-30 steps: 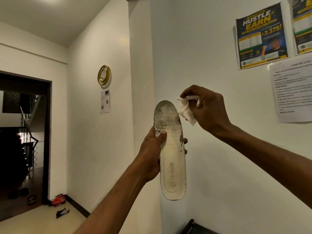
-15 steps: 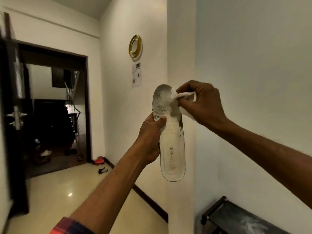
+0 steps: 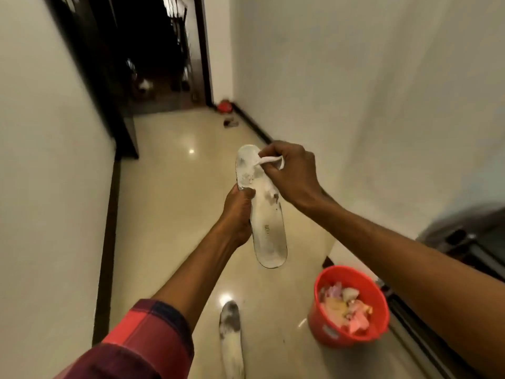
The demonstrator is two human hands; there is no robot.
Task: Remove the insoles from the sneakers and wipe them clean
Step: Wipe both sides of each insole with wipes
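Left grip: curled round the insole at mid-length.
Right grip: pinching a white wipe against the insole's toe end.

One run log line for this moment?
left hand: holds insole | right hand: presses wipe on forefoot | floor: second insole, red bucket

The only lettering stood on the insole, a short dark word printed lengthwise toward its heel end, too blurred to be read. The red bucket bore a small pale label on its outer wall, and its print could not be made out either.
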